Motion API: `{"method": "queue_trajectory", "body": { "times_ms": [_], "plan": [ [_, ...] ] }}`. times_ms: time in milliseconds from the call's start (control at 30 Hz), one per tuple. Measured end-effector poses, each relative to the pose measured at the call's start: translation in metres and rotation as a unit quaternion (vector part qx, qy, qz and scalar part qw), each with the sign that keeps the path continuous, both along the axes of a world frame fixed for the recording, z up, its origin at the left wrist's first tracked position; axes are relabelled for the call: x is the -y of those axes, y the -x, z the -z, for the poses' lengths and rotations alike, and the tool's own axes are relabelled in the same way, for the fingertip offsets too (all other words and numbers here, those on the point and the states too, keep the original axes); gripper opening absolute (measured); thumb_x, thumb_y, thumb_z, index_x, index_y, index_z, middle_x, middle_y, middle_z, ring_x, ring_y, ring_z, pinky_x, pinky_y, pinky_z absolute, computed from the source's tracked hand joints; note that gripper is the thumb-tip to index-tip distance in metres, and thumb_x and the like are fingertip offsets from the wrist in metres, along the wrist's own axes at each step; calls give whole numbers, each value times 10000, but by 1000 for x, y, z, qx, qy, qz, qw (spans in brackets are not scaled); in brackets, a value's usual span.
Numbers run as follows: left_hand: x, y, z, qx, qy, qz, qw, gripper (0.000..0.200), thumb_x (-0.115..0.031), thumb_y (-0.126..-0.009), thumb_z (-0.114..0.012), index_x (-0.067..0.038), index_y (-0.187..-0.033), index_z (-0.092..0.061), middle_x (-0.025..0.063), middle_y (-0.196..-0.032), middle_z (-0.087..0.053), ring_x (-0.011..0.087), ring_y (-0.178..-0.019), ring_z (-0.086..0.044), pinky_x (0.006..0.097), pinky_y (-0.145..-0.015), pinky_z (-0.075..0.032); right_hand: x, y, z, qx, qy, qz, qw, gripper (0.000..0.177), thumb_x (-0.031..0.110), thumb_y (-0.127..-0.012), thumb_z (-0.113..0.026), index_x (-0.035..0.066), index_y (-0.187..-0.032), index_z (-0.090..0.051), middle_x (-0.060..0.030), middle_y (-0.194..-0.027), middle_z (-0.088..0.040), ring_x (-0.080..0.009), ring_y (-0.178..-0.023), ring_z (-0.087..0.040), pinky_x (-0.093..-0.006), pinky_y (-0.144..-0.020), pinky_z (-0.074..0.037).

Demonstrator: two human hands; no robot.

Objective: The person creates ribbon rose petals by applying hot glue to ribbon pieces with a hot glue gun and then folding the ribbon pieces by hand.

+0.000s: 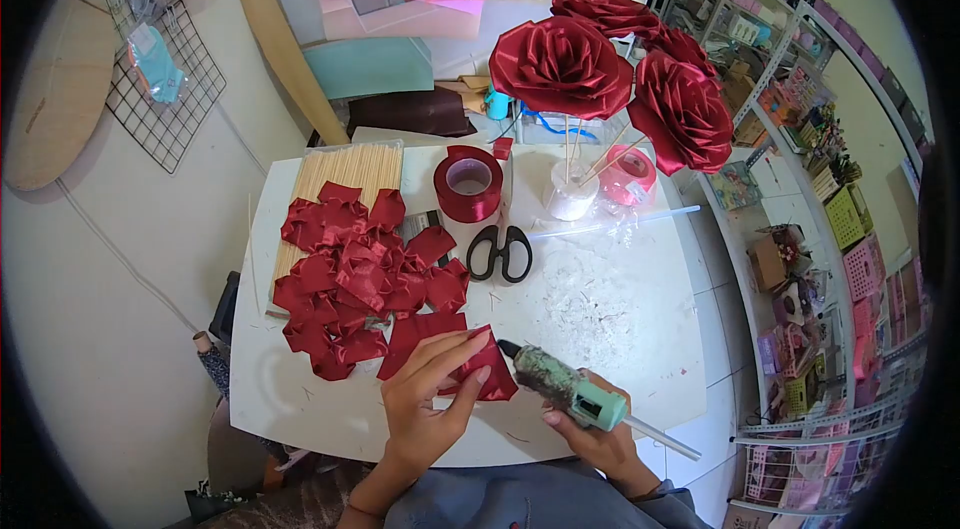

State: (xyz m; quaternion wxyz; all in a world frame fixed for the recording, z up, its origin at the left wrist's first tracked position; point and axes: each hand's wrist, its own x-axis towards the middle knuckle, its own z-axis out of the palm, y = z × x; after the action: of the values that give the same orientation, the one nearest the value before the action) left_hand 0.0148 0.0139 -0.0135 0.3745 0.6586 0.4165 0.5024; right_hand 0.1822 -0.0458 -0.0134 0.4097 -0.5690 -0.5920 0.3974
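Note:
My left hand (428,407) pinches a piece of red satin ribbon (496,384) over the front of the white table. In my right hand (604,434) is a mint-green glue gun (560,384), with a glue stick poking out of its back end. The black nozzle points left and comes right up to the ribbon's upper edge. Another flat ribbon piece (405,339) lies just behind my left fingers. To the left sits a heap of folded red ribbon petals (365,269), partly covering a bundle of wooden sticks (350,167).
Black-handled scissors (517,254) lie mid-table below a roll of red ribbon (468,184). Several large red ribbon roses (562,67) stand on sticks in a white holder (572,194), beside a pink tape roll (630,175). Glue strands litter the white tabletop (640,329). Loaded shelves (800,259) line the right.

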Motion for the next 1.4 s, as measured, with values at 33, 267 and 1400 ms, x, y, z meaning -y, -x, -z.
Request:
{"method": "queue_trajectory", "body": {
  "times_ms": [33, 267, 1400],
  "plan": [
    [0, 0, 0, 9, 8, -3, 1000, 333, 56, -674, -604, -42, -993, -590, 106, -939, -566, 143, -845, -552, 227, -623, -518, 0, -2, 4, -5, -2, 16, 1000, 252, 185, -722, -655, -29, -803, -549, -98, -692, -488, -182, -572, -495, -288, -505, -393],
    [-1, 6, 4, 59, 7, -2, 998, 379, 140, -682, -566, 48, -1045, -507, 140, -1041, -477, 162, -914, -516, 233, -716, -498, 8, -9, 8, -79, -4, 16, 997, 237, 158, -707, -667, -30, -772, -537, -93, -670, -469, -182, -548, -473, -295, -492, -381],
    [-4, 14, 3, 284, 92, 91, 950, 427, 127, -692, -567, 81, -1099, -448, 144, -1117, -460, 203, -1037, -458, 284, -880, -404, 1, -13, -2, 301, -18, 130, 944, 452, 127, -708, -635, -47, -1076, -440, -200, -981, -432, -300, -784, -535, -345, -619, -464]
  ]
}}
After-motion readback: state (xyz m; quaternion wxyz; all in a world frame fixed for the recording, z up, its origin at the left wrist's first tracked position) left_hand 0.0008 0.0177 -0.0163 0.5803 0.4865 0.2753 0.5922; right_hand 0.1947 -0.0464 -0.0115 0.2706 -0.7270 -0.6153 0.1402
